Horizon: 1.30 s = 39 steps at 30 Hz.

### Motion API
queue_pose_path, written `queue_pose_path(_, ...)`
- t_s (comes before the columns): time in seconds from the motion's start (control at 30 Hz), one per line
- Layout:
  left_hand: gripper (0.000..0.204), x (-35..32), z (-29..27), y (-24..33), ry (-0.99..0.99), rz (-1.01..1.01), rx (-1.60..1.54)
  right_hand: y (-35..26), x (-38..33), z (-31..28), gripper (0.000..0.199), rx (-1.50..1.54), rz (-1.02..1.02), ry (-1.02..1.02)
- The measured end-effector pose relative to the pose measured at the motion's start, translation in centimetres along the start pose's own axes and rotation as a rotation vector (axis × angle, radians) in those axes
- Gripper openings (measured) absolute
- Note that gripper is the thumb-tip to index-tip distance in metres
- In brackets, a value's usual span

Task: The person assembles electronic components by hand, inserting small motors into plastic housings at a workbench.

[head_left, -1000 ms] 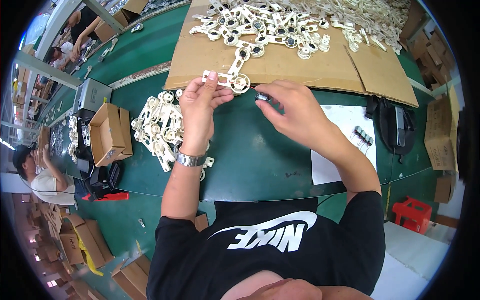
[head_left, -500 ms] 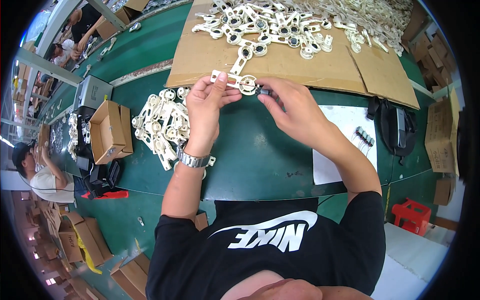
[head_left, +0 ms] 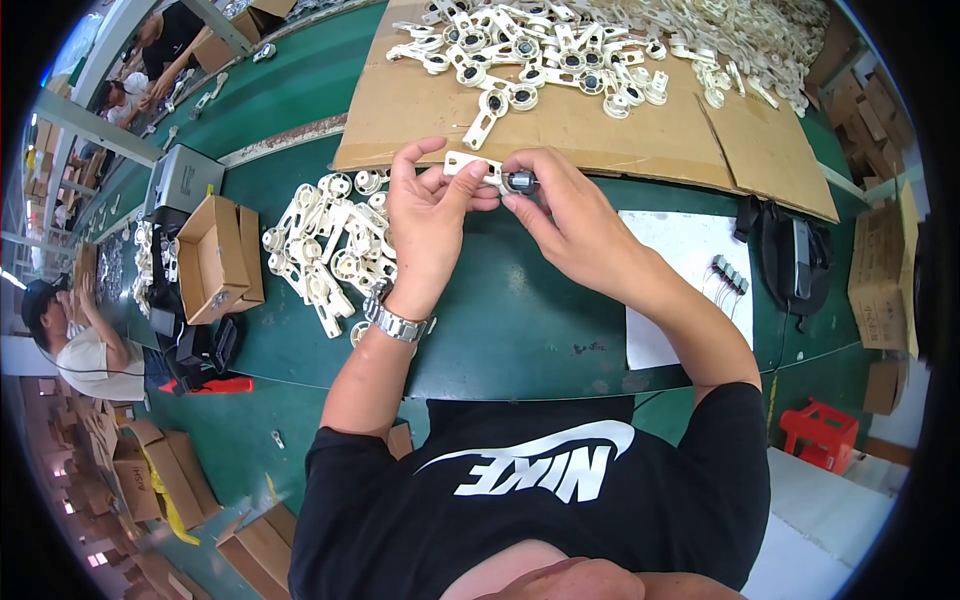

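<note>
My left hand (head_left: 428, 222) grips a white plastic part (head_left: 459, 160) with a slotted handle and a round end, thumb pressing near the round end. My right hand (head_left: 578, 220) pinches a small dark cylindrical motor (head_left: 521, 182) against that round end. Whether the motor is seated in the ring is hidden by my fingers. Left of my left forearm lies a heap of similar white plastic parts (head_left: 318, 250). Beyond my hands, more white parts with dark round pieces in them (head_left: 525, 48) are spread over a flat cardboard sheet (head_left: 640, 140).
Several small motors with wires (head_left: 730, 273) lie on a white sheet (head_left: 655, 335) at right, beside a black pouch-like item (head_left: 800, 250). An open cardboard box (head_left: 205, 265) and a grey metal case (head_left: 187, 180) stand at left. Co-workers (head_left: 95, 345) sit and stand further left.
The white part and both hands have shifted slightly right. My left fingers have spread and moved along the part towards its round end. The motor now sits closer against that end.
</note>
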<state>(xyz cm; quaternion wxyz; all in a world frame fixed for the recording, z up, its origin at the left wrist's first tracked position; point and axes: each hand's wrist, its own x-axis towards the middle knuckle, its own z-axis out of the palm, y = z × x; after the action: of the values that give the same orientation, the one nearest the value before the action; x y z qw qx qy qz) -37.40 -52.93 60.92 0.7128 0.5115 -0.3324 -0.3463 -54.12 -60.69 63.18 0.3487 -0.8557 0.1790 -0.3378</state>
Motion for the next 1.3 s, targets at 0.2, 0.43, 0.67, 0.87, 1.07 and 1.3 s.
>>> queue_pose_path(0.2, 0.047, -0.5, 0.3, -0.2, -0.022, 0.080, 0.076, 0.1, -0.2, -0.6, 0.029, -0.192, 0.166, -0.026)
queue_pose_path(0.43, 0.045, -1.2, 1.0, -0.2, -0.045, 0.092, 0.106, 0.5, -0.3, -0.5, 0.024, -0.548, -0.094, 0.098)
queue_pose_path(0.67, 0.045, -1.3, 0.9, -0.5, -0.048, 0.102, 0.169, 0.1, -0.4, -0.6, 0.020, -0.356, -0.072, 0.056)
queue_pose_path(0.87, 0.049, -1.1, 0.7, -0.6, -0.038, 0.116, 0.179, 0.1, -0.5, -0.2, 0.027, -0.357, -0.025, 0.051)
queue_pose_path(1.07, 0.061, -1.2, 0.8, 0.0, -0.028, 0.112, 0.186, -0.7, -0.3, -0.4, 0.026, -0.483, -0.097, 0.130)
queue_pose_path(1.3, 0.060, -0.9, 0.5, 0.0, -0.054, 0.102, 0.097, 0.0, -0.3, 0.1, 0.025, -0.102, 0.045, 0.082)
